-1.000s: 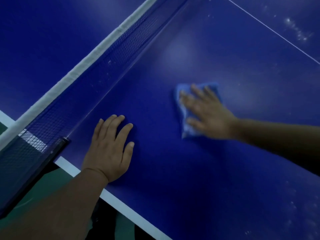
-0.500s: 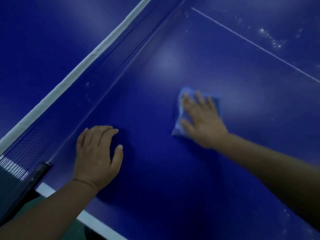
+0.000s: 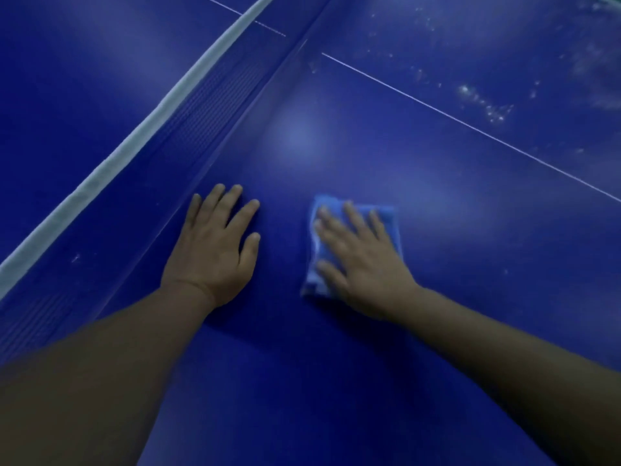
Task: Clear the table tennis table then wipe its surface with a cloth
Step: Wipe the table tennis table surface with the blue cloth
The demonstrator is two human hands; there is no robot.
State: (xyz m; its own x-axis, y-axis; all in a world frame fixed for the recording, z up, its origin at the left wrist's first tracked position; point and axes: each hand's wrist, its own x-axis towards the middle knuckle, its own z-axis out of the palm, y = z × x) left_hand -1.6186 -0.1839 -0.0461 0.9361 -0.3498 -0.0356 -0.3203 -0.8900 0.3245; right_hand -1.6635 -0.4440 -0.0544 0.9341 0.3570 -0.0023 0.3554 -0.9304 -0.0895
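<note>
The right hand, fingers spread flat, presses a folded blue cloth against the counter at centre frame, just right of the left hand, which rests open and flat beside the net. Nothing loose lies on the visible surface, so clearing appears finished and wiping is under way. White specks at upper right, beyond the centre line, suggest that stretch remains to be wiped.
</note>
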